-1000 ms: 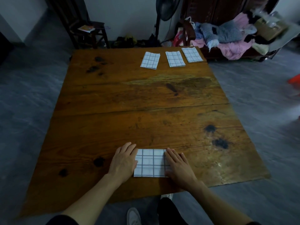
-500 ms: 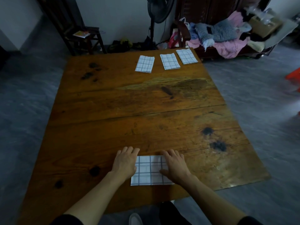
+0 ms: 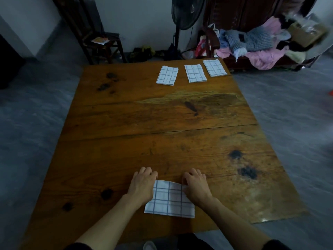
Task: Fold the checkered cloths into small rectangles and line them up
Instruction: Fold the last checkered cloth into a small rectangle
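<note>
Folded checkered cloth (image 3: 169, 201) at lower centre of wooden table (image 3: 126, 141). Left hand (image 3: 142, 184), right hand (image 3: 196, 186): curled at far corners, apparently pinching. Three finished rectangles (image 3: 194, 73) lined up, upper centre. Risk: uneven lift, layers slipping, fold opening.

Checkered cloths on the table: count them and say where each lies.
4. Three folded in a row at the far edge: left, middle, right. One cloth lies at the near edge under both hands.

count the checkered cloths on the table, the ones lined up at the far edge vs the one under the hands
Folded cloths lined up at the far edge: 3
Cloth under the hands: 1
Total: 4
</note>
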A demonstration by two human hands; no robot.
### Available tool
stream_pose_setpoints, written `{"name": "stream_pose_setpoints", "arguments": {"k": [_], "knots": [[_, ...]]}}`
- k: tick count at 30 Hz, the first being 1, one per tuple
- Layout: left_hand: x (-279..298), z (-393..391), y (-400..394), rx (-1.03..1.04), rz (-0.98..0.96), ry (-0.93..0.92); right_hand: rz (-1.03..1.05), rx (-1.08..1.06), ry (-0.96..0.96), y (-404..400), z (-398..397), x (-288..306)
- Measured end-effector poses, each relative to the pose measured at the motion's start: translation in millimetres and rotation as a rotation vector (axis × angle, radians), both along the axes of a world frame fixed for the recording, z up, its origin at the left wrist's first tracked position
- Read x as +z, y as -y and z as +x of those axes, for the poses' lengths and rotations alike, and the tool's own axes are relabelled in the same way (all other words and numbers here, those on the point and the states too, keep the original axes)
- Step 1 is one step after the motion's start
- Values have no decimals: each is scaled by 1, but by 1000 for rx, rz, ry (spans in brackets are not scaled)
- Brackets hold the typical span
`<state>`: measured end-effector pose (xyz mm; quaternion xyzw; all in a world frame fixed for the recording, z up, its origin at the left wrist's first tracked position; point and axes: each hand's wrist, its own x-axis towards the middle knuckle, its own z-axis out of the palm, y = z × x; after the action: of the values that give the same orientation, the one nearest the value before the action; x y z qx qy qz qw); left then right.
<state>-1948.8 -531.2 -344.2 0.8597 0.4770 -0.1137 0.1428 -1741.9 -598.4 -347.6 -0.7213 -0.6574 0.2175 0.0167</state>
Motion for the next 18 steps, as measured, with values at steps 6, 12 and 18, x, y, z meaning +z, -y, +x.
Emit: {"name": "stream_pose_setpoints", "arguments": {"k": [6,12,18], "knots": [[1,-3,3,34,-4,103,23,-54,-137,2,-7,7],[11,-22,7,156,-25,256,95,-106,-278,6,-8,29],[29,-39,9,122,1,372,176,-95,-301,21,-22,68]]}}
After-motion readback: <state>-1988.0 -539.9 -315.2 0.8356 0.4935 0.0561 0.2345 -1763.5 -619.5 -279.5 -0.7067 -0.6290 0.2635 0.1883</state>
